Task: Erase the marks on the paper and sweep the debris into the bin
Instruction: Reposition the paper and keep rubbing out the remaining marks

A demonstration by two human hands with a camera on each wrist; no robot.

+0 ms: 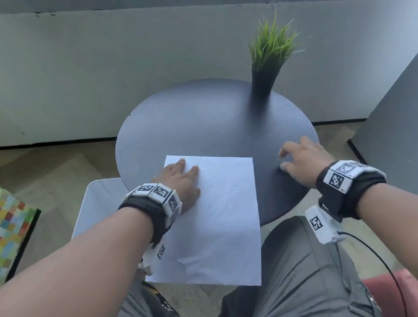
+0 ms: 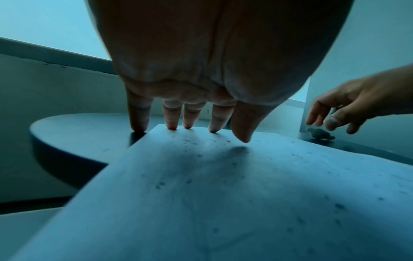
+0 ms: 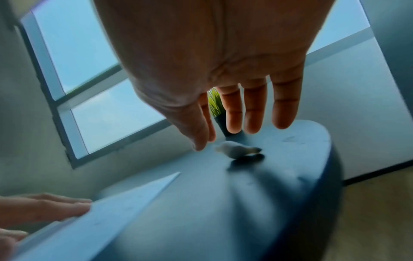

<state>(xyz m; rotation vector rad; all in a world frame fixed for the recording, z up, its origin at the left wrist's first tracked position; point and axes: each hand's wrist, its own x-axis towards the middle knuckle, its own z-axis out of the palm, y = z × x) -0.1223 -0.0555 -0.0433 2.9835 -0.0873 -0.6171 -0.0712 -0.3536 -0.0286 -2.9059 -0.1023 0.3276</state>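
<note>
I have my left hand [image 1: 179,185] pressed flat, fingers [image 2: 172,114] straight, on the white rectangular paper sheet [image 1: 221,220], to pin it so it won't slide. The sheet lies at 6 o'clock on the round dark surface [image 1: 196,121], its long axis running 12 to 6, near end overhanging my knees, crumbs scattered over it. My right hand [image 1: 305,161] hovers released, grasping nothing, over the small white eraser lump [image 3: 236,150] at 4 o'clock, probably reaching for it.

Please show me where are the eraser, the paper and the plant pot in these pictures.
eraser [image 3: 236,150]: right wrist view, middle of its pale body.
paper [image 1: 225,211]: head view, bare middle of the sheet.
plant pot [image 1: 263,84]: head view, dark side of the pot.
</note>
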